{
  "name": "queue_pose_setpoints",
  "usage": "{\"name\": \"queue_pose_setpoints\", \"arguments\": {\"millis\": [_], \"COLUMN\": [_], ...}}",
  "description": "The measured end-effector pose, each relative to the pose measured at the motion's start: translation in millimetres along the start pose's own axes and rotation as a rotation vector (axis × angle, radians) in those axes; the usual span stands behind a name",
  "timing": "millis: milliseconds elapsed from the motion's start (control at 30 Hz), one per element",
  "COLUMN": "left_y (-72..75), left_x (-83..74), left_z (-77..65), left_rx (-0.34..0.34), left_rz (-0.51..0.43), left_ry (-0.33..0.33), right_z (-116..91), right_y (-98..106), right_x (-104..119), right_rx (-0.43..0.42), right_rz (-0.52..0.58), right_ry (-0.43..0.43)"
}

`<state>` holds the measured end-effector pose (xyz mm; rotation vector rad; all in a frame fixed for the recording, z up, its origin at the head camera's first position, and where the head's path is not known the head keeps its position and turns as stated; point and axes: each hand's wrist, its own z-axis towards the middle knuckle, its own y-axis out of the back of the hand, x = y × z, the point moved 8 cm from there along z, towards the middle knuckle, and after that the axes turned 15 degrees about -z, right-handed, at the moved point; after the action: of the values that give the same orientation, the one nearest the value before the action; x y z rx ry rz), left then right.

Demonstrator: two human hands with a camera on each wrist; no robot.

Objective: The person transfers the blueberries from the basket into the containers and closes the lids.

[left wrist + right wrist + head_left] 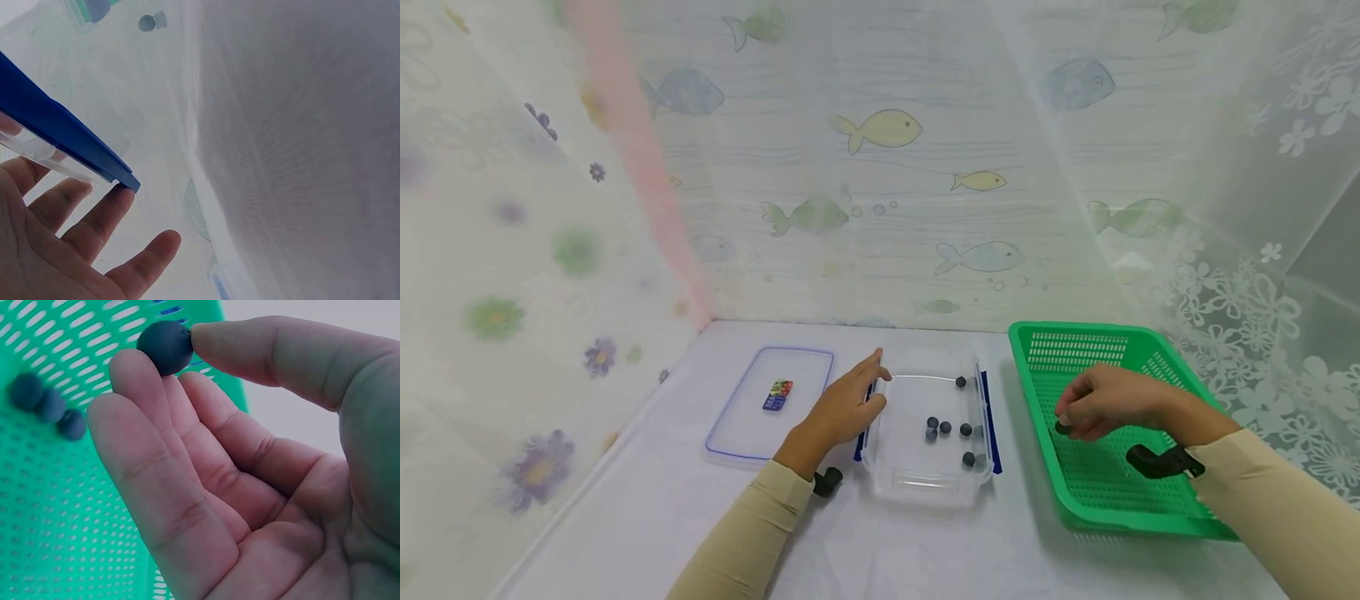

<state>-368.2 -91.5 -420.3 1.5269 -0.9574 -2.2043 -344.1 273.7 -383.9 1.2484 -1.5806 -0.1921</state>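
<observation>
In the right wrist view, my right hand [250, 481] pinches a small dark ball [164, 348] between thumb and fingertips. In the head view that hand is over the green basket [1067, 492], near its left wall. Three similar dark balls [50, 404] show inside the basket. My left hand [842, 406] rests at the left rim of a clear plastic container [917, 483]. Its fingers are fairly straight, and one fingertip touches the blue side clasp [69, 128]. Several dark balls [966, 430] lie in the container, mostly towards its right side.
A clear lid [737, 429] with a blue seal and a small printed label [777, 395] lies flat on the white table [925, 550], left of the container. Another blue clasp [991, 425] hangs out along the container's right side. Patterned curtains [850, 275] enclose the back and sides.
</observation>
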Motion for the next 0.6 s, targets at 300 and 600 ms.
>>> {"name": "queue_pose_setpoints", "arguments": {"millis": [300,600], "left_y": [0.7,0.4], "left_x": [-2.2,-2.0], "left_z": [-1.4,0.1], "left_rx": [0.007,0.002], "left_rz": [-0.012,0.002], "left_ry": [0.022,0.016], "right_z": [1.8,11.1], "right_y": [8.9,10.1], "right_x": [21.9,43.0], "right_rx": [-0.017,-0.037], "right_rz": [0.017,0.055], "right_ry": [0.016,0.048]}}
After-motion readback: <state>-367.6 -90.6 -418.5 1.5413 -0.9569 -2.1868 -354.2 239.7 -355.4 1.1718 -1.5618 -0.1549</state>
